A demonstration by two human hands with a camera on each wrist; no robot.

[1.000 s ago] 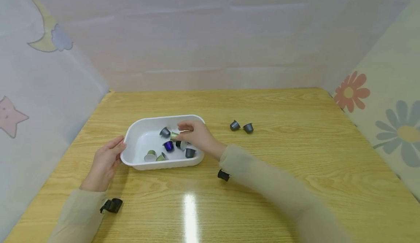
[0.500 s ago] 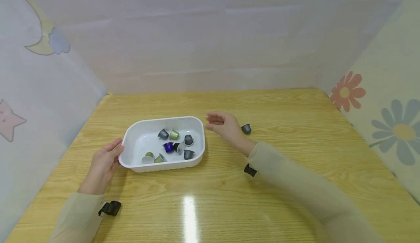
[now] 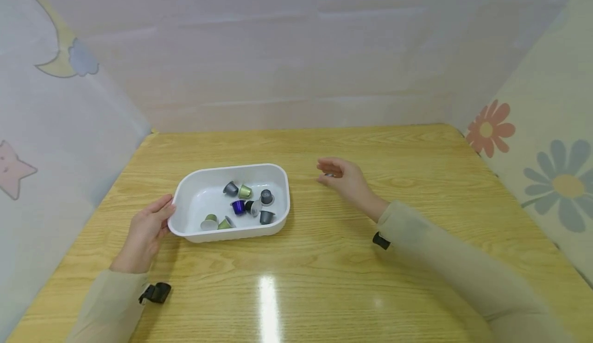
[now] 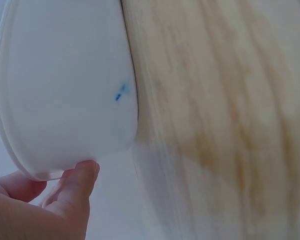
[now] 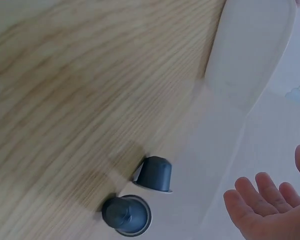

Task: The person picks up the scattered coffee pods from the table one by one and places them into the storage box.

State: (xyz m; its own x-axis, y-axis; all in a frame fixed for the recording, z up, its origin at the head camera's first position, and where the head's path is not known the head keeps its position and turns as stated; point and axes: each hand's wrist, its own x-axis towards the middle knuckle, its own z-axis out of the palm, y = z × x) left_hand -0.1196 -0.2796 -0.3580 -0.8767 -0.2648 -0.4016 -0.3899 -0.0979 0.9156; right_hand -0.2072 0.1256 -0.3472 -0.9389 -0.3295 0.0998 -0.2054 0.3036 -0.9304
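Observation:
My left hand [image 3: 143,232] grips the left end of a white tray [image 3: 185,236], thumb at the rim and fingers against the outer wall. The left wrist view shows the same hand [image 4: 60,200] at the tray's side wall [image 4: 65,90]. Several coffee capsules lie in the tray, among them a blue one [image 3: 238,207], a green one [image 3: 245,191] and a grey one [image 3: 266,217]. My right hand [image 3: 352,183] hovers right of the tray, fingers loosely bent. In the right wrist view its fingers [image 5: 240,205] are apart from two dark grey capsules [image 5: 155,174] on the table.
The wooden table [image 3: 296,291] carries the tray left of its middle. A pale wall [image 3: 296,54] rises along the table's back edge, with patterned walls on both sides. In the right wrist view, the tray's end [image 5: 250,45] shows at the upper right.
My right hand has moved from over the tray rightward to the two grey capsules, which it now mostly hides. A grey capsule in the tray has come into view. The left hand keeps its hold.

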